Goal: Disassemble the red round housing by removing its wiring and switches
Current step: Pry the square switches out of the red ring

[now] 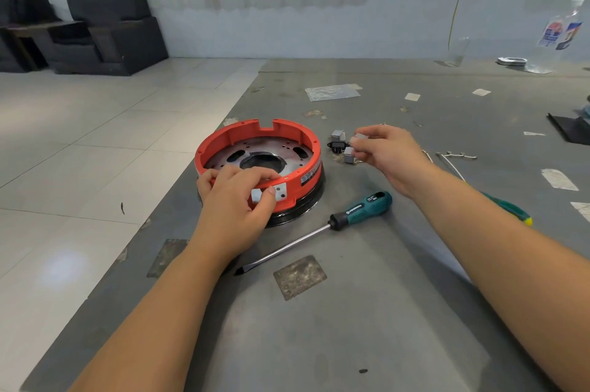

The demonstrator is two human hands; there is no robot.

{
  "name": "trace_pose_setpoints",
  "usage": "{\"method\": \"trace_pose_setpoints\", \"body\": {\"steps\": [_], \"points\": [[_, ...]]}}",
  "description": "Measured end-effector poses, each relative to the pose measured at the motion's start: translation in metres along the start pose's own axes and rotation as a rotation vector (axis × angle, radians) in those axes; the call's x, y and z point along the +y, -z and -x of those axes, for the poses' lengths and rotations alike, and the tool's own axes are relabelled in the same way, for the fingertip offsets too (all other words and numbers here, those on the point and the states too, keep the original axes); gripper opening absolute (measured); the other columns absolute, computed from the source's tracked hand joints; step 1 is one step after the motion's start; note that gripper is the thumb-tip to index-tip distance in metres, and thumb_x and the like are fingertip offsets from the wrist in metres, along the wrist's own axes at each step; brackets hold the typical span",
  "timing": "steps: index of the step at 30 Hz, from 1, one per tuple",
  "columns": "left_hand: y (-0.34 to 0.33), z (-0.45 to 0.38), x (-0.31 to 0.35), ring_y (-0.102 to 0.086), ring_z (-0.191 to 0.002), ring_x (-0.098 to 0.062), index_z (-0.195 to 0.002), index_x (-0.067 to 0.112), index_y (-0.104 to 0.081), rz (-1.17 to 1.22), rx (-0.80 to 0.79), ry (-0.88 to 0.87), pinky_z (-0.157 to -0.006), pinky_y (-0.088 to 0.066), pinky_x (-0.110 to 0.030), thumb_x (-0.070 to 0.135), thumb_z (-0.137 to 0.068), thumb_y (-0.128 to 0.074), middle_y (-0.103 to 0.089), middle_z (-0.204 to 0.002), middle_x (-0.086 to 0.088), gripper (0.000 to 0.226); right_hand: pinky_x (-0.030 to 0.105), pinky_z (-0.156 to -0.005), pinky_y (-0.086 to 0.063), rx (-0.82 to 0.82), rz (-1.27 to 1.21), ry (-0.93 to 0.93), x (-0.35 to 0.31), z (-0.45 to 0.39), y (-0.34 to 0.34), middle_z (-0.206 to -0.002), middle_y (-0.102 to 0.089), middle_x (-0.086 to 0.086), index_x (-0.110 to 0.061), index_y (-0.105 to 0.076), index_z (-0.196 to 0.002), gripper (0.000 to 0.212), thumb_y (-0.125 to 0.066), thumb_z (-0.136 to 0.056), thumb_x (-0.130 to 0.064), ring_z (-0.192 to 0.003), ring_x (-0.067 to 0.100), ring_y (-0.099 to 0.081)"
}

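Note:
The red round housing [287, 142] sits on the grey table, its metal base plate bare inside. My left hand [233, 203] grips its near rim, thumb by a small white plate on the wall. To the right of the housing, my right hand [386, 155] pinches a small grey switch [360, 137] just above the table. Two more grey switches [337, 135] and a black socket [335, 146] lie beside it. Loose white wires [453, 156] lie behind my right wrist.
A teal-handled screwdriver [364, 209] lies in front of the housing, tip toward me. A second green-handled tool [510, 209] is partly hidden under my right forearm. Plastic bags, tape scraps and a bottle [555, 37] sit farther back. The table's left edge runs close to the housing.

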State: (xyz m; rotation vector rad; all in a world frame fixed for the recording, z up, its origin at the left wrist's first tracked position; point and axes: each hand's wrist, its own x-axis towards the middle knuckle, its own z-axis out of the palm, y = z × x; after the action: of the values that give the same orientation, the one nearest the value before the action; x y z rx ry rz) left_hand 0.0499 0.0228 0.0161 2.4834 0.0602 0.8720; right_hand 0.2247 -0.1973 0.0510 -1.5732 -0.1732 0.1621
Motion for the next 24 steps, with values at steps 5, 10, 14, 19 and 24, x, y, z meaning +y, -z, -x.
{"method": "trace_pose_setpoints", "body": {"steps": [5,10,14,19,24], "points": [[-0.002,0.000,-0.003,-0.030,-0.115,0.026,-0.111,0.036,-0.070,-0.009,0.034,-0.038,-0.105,-0.017,-0.030,0.035,-0.092,-0.052,-0.051,-0.096,0.034,0.026,0.025,-0.073,-0.048,-0.043,0.706,0.199,-0.011,-0.041,-0.024,-0.100,-0.067,-0.006,-0.025,-0.071,-0.113,0.031,-0.080,-0.084,-0.030,-0.090,0.014,-0.065],[-0.004,0.000,-0.003,-0.042,-0.113,0.010,-0.107,0.038,-0.071,-0.006,0.063,-0.045,-0.107,-0.008,-0.016,0.045,-0.089,-0.045,-0.060,-0.097,0.032,0.032,0.025,-0.092,-0.046,-0.164,1.009,0.250,-0.010,-0.076,-0.044,-0.122,-0.070,-0.001,-0.024,-0.070,-0.122,0.041,-0.082,-0.083,-0.032,-0.109,0.017,-0.063],[-0.005,0.000,-0.003,-0.046,-0.112,0.005,-0.105,0.038,-0.071,-0.008,0.067,-0.049,-0.107,-0.009,-0.015,0.043,-0.089,-0.047,-0.060,-0.103,0.031,0.029,0.041,-0.108,-0.046,-0.219,1.180,0.265,-0.004,-0.088,-0.052,-0.125,-0.070,-0.004,-0.030,-0.070,-0.121,0.038,-0.074,-0.087,-0.047,-0.126,0.026,-0.054],[-0.006,-0.002,-0.002,-0.047,-0.110,0.004,-0.103,0.040,-0.069,-0.014,0.069,-0.049,-0.106,-0.008,-0.014,0.042,-0.090,-0.047,-0.060,-0.102,0.034,0.026,0.043,-0.110,-0.039,-0.192,1.177,0.262,0.008,-0.093,-0.051,-0.122,-0.070,-0.004,-0.033,-0.067,-0.125,0.041,-0.069,-0.088,-0.051,-0.131,0.028,-0.041],[-0.005,-0.001,-0.003,-0.049,-0.107,0.001,-0.108,0.038,-0.070,-0.029,0.034,-0.053,-0.107,-0.008,-0.015,0.041,-0.089,-0.053,-0.058,-0.092,0.035,0.025,0.043,-0.108,-0.032,-0.217,1.196,0.292,0.008,-0.085,-0.048,-0.127,-0.066,-0.009,-0.033,-0.053,-0.140,0.059,-0.070,-0.088,-0.055,-0.133,0.025,-0.039]]}}
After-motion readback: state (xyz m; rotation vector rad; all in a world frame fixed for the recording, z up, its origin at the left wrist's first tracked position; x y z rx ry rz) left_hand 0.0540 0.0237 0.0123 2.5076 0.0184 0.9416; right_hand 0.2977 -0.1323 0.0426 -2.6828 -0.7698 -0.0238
